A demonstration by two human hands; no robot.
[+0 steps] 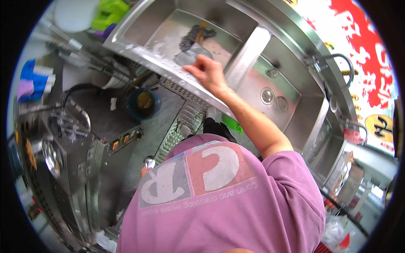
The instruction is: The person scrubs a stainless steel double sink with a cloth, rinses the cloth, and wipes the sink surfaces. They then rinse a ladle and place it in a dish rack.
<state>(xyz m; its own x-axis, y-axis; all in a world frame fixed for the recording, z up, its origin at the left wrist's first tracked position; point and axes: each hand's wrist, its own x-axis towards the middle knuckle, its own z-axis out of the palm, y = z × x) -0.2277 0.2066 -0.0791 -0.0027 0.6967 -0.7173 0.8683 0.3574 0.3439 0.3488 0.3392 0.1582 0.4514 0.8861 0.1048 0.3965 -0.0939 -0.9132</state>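
Observation:
My right hand (pixel 208 75) is over the wet front rim (pixel 171 68) of a stainless-steel sink, its thumb stretched out and apart from the curled fingers. Nothing shows between them. Beyond it, in the left basin (pixel 171 30), lie a dark grey scrubbing bundle (pixel 190 39), a wooden handle (pixel 200 37) and a greyish, glossy piece (pixel 196 52) that I cannot identify. My left hand (pixel 145 171) is low by my waist, mostly hidden by my shirt. It grips what looks like a metal spoon (pixel 150 163); its handle is out of sight.
Round drain fittings (pixel 267 95) sit in the right basin, with a faucet (pixel 351 71) behind. A blue bucket (pixel 152 109) with brown contents stands left of a perforated floor grate (pixel 177 131). A steel stove (pixel 72 132) is at left. Something green (pixel 232 123) shows under the sink.

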